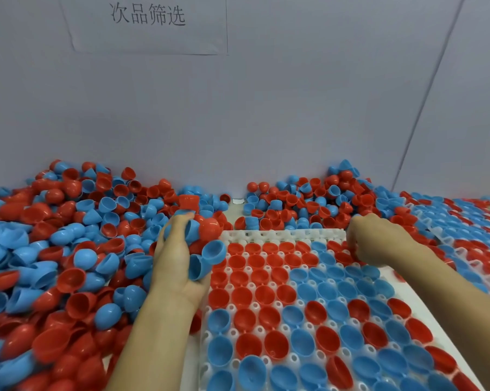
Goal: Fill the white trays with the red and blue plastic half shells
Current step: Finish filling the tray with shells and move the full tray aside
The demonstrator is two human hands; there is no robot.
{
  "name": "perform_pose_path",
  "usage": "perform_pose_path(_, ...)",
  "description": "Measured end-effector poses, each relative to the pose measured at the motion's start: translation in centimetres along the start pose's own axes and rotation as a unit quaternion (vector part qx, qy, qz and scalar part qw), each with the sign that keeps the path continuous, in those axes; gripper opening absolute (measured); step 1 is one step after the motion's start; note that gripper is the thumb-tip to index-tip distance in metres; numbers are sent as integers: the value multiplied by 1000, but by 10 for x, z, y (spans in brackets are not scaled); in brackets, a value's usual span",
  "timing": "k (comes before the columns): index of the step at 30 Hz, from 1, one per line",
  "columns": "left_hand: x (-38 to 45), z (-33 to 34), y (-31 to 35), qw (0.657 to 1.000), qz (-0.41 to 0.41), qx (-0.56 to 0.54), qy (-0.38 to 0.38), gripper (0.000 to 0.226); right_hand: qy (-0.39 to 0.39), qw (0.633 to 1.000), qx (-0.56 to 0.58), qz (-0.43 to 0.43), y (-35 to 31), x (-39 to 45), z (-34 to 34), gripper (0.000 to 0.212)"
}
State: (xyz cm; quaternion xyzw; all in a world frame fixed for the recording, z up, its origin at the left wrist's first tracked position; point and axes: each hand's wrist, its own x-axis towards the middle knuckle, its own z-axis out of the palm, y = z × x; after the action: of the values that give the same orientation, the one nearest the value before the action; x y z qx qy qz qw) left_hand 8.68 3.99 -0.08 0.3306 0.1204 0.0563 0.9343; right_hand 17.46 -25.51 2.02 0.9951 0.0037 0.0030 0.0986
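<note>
**Overloaded left hand may spill shells onto filled tray**

Left hand (179, 249) fingers (170, 230) clutch several blue and red shells (207, 252) at the tray's (283, 235) far-left corner; one could drop and knock seated ones loose. Right hand (376, 238) fingers curled at the far-right pocket, contents not visible. Tray nearly full, shells cup-up, glossy, mixed colours. Loose pile (69, 249) on desk left of the fingers.

White tray (283, 235), centre: nearly every cup is filled with red and blue half shells (255, 280), open side up; the far row is seen unfilled. Second tray (446, 249), right: filled. Loose shells (69, 249) are heaped left and behind.
</note>
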Motion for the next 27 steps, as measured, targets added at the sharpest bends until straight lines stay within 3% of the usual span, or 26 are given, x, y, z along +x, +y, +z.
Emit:
perform_pose_path(4, 0, -2, 2, 1000, 9, -8, -11, 57, -16, 1000, 11, -2, -2, -2, -2, 13)
perform_pose_path(7, -1, -1, 1, 1000, 1, 4, -1, 51, -48, 997, 52, -1, 2, -7, -11, 23)
perform_pose_path(10, -1, 0, -1, 1000, 4, 20, -4, 30, 4, 995, 103, 2, 2, -14, -28, 26)
perform_pose_path(12, 1, -1, -1, 1000, 7, 21, 2, 31, 50, 986, 156, -13, -9, -21, -40, 20)
perform_pose_path(17, 5, -9, 6, 999, 40, 15, 19, 19, 39, 935, 294, -194, -93, -38, -50, 25)
perform_pose_path(19, 3, -11, 10, 998, 50, 3, 34, 16, 25, 923, 302, -236, -127, -31, -49, 28)
perform_pose_path(24, 2, -16, 17, 997, 72, -4, 30, 11, 18, 932, 286, -221, -171, 8, -47, 35)
perform_pose_path(27, 0, -16, 19, 996, 86, 4, 23, 12, -22, 939, 242, -242, -189, 22, -37, 26)
